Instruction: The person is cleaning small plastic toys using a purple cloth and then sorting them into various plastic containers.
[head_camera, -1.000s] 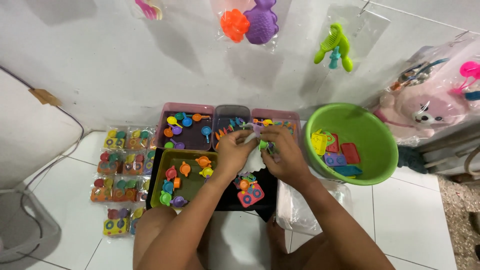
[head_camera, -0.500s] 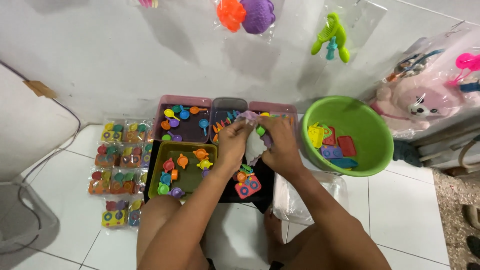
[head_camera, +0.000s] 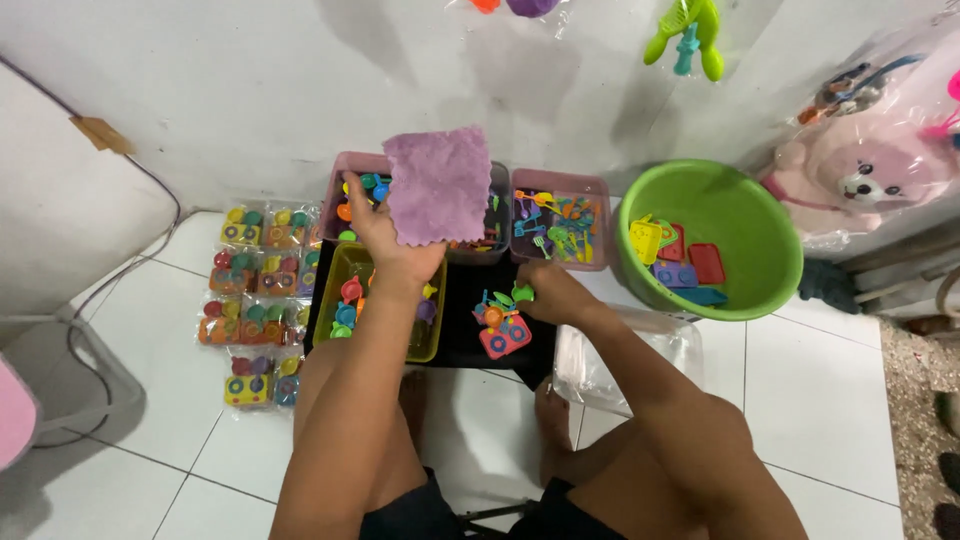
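Left hand: raised above the trays, fingers spread fairly wide, thumb and fingertips pinching the lower edge of a square purple fuzzy cloth. Cloth held flat and upright, covering most of the dark grey plastic tray behind it and part of the pink plastic tray at left.

Right hand: lowered over the black mat, fingers curled narrow around a small green plastic toy piece. Exact grip hidden by the knuckles. Just beside this hand, on the mat: a red toy stove with blue burners, small orange and green pieces lying on and near it.

Below the left forearm: a yellow-green plastic tray with small coloured toy pans and cups, partly hidden by the arm. Right of the cloth: a second pink plastic tray filled with small coloured toy cutlery.

Further right, well apart from both hands: a round green plastic basin with flat toy stoves in yellow, red, purple and blue. Beside the right knee: a stack of clear plastic bags on the white tiled floor.

Left of the trays: rows of packed toy sets in clear bags, laid flat on the floor.
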